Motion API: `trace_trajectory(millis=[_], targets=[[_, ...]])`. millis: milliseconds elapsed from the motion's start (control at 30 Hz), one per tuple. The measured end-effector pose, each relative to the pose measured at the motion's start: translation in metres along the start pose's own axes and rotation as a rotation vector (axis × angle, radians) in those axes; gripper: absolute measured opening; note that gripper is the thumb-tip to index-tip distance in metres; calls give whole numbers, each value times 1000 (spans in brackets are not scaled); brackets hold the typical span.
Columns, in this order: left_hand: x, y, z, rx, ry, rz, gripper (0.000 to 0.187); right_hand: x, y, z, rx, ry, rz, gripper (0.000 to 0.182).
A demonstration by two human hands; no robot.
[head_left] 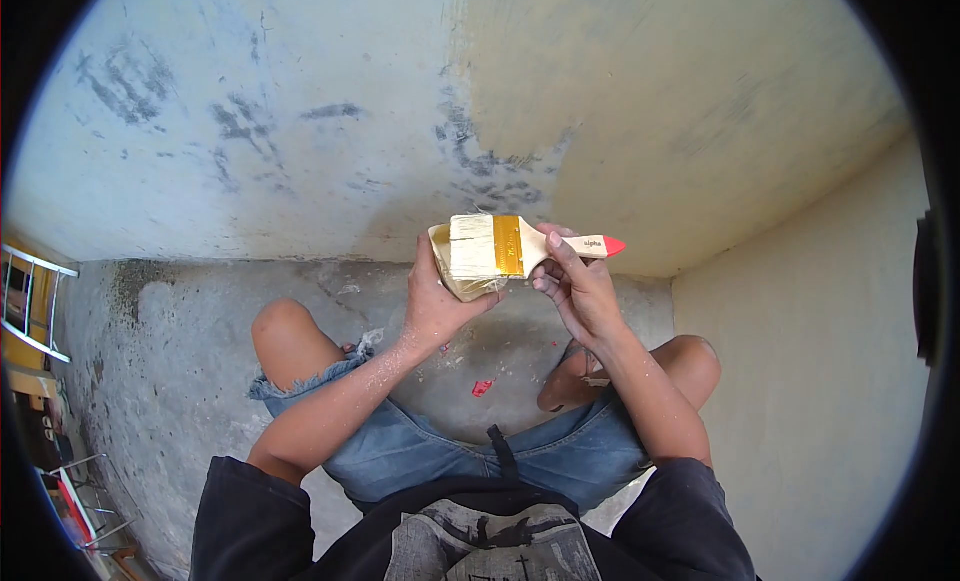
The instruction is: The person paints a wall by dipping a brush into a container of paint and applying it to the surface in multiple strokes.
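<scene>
A flat paintbrush [535,243] lies level across the middle of the view, with a gold ferrule, pale bristles and a red-tipped wooden handle pointing right. My right hand [585,293] pinches its handle near the ferrule, thumb on top and fingers curled beneath. My left hand [435,306] is wrapped round a small cream-coloured paint container [439,243], thumb along its lower side. The bristles overlap the container's opening in this view, hiding most of its inside. Pale specks dot my left forearm.
Ahead stands a wall [330,41], whitish with dark scuffs on the left and cream on the right. It meets a cream side wall [800,341]. Red scrap [482,388] lies on the concrete floor [190,381] between my legs. A white metal frame [55,301] stands far left.
</scene>
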State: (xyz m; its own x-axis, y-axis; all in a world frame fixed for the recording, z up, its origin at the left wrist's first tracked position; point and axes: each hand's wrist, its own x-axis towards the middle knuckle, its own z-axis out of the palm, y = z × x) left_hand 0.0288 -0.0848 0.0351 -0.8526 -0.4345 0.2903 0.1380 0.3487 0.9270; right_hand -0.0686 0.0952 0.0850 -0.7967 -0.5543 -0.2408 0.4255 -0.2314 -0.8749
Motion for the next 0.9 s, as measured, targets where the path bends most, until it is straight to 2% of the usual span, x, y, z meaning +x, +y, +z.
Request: trace_trajectory(millis=[333,400,533,600,633,700,733,800,833,900], targets=[[-1,1,-3,-100,-13,14,82,-2,-14,-2,-119,-53,-151,53],[-1,2,-5,-97,-14,26,82,-2,-17,-5,24,-46,-162,54],[1,1,-6,-91,3,34,83,0,-28,-11,120,8,-170,48],[1,1,-7,-111,2,38,82,5,-37,-22,-287,56,-181,41],[1,1,-7,-104,2,32,82,5,-43,-27,-285,61,-185,41],[0,2,-8,-99,-1,31,82,-2,-64,-25,-686,11,-234,35],[-1,2,-8,-98,-4,16,82,-6,-69,-21,-686,15,-239,35],[-1,6,-10,-98,-11,4,82,-15,-76,-8,-867,36,-374,38],[-2,10,-10,-101,-17,-7,82,-21,-80,-3,-865,43,-372,38],[-4,13,-11,-104,-33,-21,83,-28,-87,4,-1073,-66,-634,31]])
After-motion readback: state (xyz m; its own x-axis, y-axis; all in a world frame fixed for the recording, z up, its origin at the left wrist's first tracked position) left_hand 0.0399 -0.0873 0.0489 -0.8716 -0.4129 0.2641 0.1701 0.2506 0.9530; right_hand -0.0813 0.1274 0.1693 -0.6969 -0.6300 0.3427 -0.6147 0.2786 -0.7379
